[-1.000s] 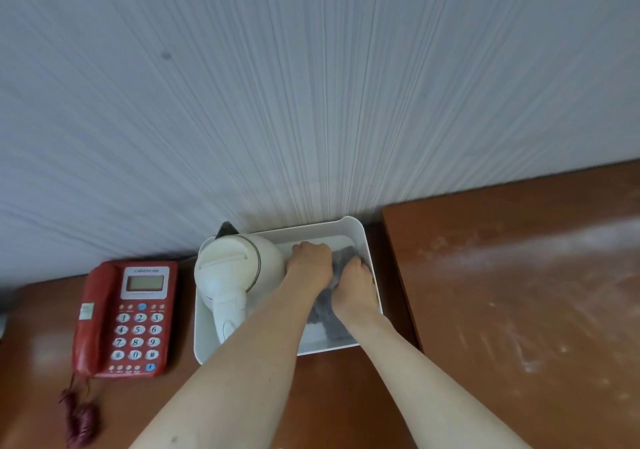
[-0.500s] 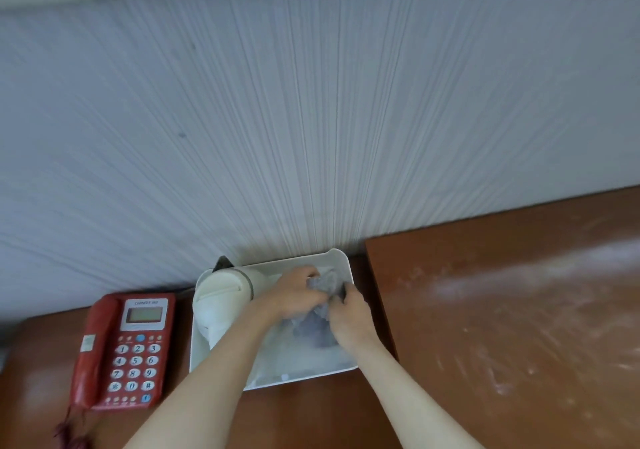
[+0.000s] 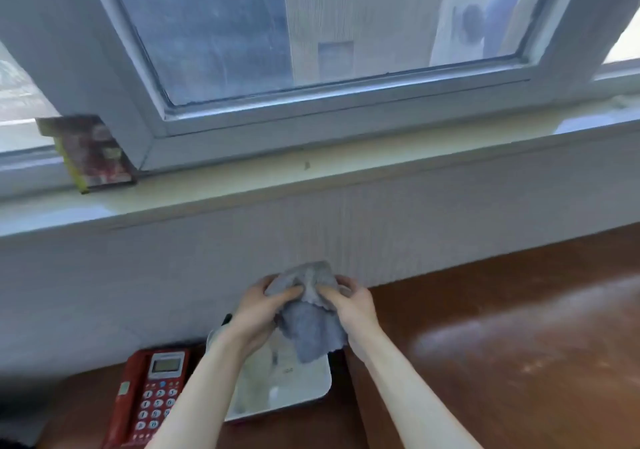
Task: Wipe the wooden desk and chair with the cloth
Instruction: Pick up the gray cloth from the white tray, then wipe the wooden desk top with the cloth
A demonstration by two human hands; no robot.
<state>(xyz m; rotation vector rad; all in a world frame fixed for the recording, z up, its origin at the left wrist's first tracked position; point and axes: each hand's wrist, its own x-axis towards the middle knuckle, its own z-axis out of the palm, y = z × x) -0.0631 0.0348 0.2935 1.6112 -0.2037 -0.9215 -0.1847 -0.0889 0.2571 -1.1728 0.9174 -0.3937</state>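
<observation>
Gripping grey cloth [image 3: 308, 320] with left hand [image 3: 258, 313], right hand [image 3: 353, 310], cloth hanging lengthwise downward over tray [image 3: 311, 396]

Telephone [image 3: 152, 393] left of tray [image 3: 311, 389], desk [image 3: 502, 344] right of tray, cloth [image 3: 308, 313] above tray, windowsill [image 3: 311, 178] behind.

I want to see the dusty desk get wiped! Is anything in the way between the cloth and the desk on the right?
Nothing visible blocks it. Both the left hand and right hand grip the grey cloth above the white tray. The wooden desk lies just to the right, its dusty top bare as far as can be seen.
</observation>
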